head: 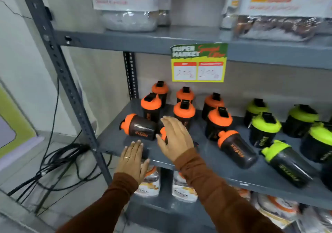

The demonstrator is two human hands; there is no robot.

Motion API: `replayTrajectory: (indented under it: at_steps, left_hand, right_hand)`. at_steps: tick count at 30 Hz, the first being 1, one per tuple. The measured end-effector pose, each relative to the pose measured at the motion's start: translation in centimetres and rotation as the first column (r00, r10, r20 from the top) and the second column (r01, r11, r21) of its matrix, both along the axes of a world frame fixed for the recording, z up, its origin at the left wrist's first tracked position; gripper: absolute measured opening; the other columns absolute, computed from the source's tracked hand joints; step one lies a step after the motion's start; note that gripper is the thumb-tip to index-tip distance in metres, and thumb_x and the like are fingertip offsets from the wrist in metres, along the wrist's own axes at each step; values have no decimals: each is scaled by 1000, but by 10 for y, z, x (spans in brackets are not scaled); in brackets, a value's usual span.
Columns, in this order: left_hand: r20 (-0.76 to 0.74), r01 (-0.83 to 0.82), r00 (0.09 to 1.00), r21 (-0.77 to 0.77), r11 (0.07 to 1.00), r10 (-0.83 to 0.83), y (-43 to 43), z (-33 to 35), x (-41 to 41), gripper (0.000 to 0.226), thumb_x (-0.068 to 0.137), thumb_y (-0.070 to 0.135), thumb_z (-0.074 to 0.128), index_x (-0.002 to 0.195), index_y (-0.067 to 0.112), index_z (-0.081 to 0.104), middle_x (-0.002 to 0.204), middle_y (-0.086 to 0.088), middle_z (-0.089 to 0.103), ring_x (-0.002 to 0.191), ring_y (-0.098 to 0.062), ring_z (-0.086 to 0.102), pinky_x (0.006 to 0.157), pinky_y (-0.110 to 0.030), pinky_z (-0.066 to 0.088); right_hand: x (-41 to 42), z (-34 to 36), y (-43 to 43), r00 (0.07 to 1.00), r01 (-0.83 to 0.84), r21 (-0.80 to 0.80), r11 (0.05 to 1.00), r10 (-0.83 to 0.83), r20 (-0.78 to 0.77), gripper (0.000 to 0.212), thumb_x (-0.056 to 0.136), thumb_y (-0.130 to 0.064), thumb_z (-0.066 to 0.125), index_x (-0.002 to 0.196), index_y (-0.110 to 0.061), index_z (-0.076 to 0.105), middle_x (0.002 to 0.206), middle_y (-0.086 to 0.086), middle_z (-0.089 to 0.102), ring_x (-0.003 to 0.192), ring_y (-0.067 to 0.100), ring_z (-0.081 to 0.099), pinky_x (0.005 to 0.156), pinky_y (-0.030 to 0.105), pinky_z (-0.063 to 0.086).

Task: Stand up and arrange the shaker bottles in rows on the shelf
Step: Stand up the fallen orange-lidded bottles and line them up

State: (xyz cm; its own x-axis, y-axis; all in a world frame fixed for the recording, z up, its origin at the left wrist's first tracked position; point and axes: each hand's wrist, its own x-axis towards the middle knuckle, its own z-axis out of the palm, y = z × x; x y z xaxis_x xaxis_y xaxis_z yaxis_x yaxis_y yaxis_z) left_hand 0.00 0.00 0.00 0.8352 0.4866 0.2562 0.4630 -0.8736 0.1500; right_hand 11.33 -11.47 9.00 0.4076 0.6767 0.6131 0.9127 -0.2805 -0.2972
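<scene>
Black shaker bottles stand and lie on a grey metal shelf (206, 158). Several orange-lidded ones stand upright at the back, such as one (184, 113). An orange-lidded bottle (138, 127) lies on its side at the left, and another (237, 147) lies at the middle. A green-lidded bottle (287, 162) lies at the right, in front of several upright green-lidded ones (264, 127). My right hand (175, 136) hovers with fingers spread over a lying orange-lidded bottle (163, 134), mostly hidden beneath it. My left hand (132, 160) rests flat on the shelf's front edge, holding nothing.
A price sign (198, 62) hangs from the upper shelf, which carries large supplement bags (125, 4). Pouches (184, 188) fill the shelf below. A grey upright post (68, 87) stands at the left, with black cables (59, 161) on the floor beside it.
</scene>
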Motion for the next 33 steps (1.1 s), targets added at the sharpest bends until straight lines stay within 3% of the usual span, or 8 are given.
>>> replayTrajectory:
  at_steps: [4,9,13,16,25,27,30,33]
  left_hand:
    - [-22,-83,996,-22,996,83,39,-16,-4,105,73,67,-19,134,-1,31,143,-21,35,134,-34,28,112,-43,12]
    - [-96,-54,994,-25,998,52,65,-32,-4,119,57,73,-31,139,5,21,150,-14,23,139,-26,17,115,-37,3]
    - [-163,-67,984,3,998,67,77,-39,0,83,82,65,0,141,8,11,153,-10,14,141,-22,9,115,-34,0]
    - [-175,-63,983,-21,998,58,79,-43,2,75,88,59,20,141,7,11,153,-10,15,141,-23,10,115,-35,2]
    - [-163,-63,985,-25,998,58,84,-51,3,71,90,55,24,142,9,8,153,-9,14,141,-23,9,114,-35,2]
    - [-175,-64,983,-10,998,62,84,-51,3,74,87,60,13,142,10,7,153,-9,13,141,-23,9,113,-34,0]
    - [-192,-66,979,-17,998,62,80,-46,3,105,61,69,-30,142,11,3,154,-8,10,141,-22,7,109,-31,-6]
    - [-191,-77,979,-33,996,69,78,-44,3,110,55,68,-35,142,11,3,154,-8,10,141,-22,6,110,-31,-6]
  right_hand:
    - [6,-6,46,991,-27,-233,972,-5,-137,61,87,-23,59,139,-3,33,148,16,34,138,27,29,115,37,21]
    - [6,-15,88,991,6,-449,893,-65,-117,69,85,-26,63,140,-3,27,148,17,34,135,29,33,114,39,24]
    - [7,-17,113,994,43,-517,855,-88,-63,72,81,-25,69,137,-1,31,142,18,40,132,32,35,114,42,23]
    - [7,-15,128,995,58,-563,824,-97,-38,78,80,-23,69,139,0,24,146,20,33,137,33,27,116,44,20]
    - [3,-27,141,991,109,-586,803,-136,-1,61,89,-13,56,139,0,23,147,22,31,134,36,30,111,46,29]
    - [4,-29,141,986,144,-576,805,-168,12,60,90,-12,53,140,-2,21,146,21,31,134,36,29,111,47,28]
    - [-8,-33,150,981,170,-561,810,-191,22,61,90,-9,50,141,1,19,144,21,32,133,36,28,115,47,22]
    - [12,-35,134,980,173,-615,769,-196,30,58,91,-10,49,141,1,20,144,19,31,132,38,30,116,49,20]
